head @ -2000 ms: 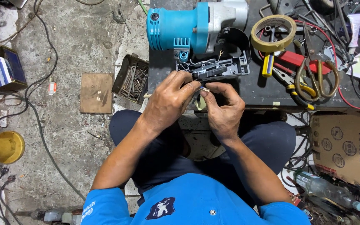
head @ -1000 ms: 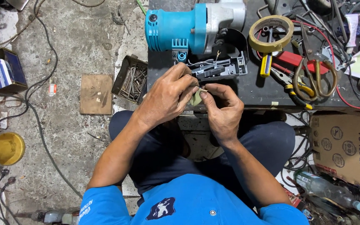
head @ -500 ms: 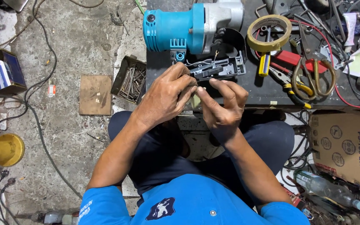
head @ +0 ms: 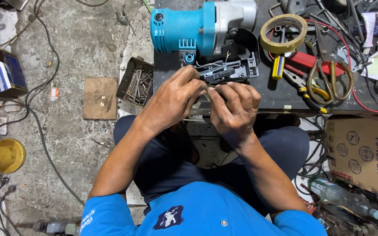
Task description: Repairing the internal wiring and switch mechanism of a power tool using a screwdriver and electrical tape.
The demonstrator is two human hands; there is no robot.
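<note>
Small box (head: 1, 75): far left on the floor, open dark carton holding a blue-and-white pack with a red patch.
Cardboard carton (head: 364, 153): right, below the desk (head: 259, 98) edge, brown, flat side up, printed with dark round marks and lettering.
Tube (head: 368, 26): top right on the desk, pale, with a printed label.
Floor tag (head: 54, 93): small white-and-red scrap beside a wooden square (head: 100, 98).

One power tool (head: 202, 26), one tape roll (head: 284, 34), one scissors (head: 329, 78), perhaps two pliers (head: 305, 94).
</note>
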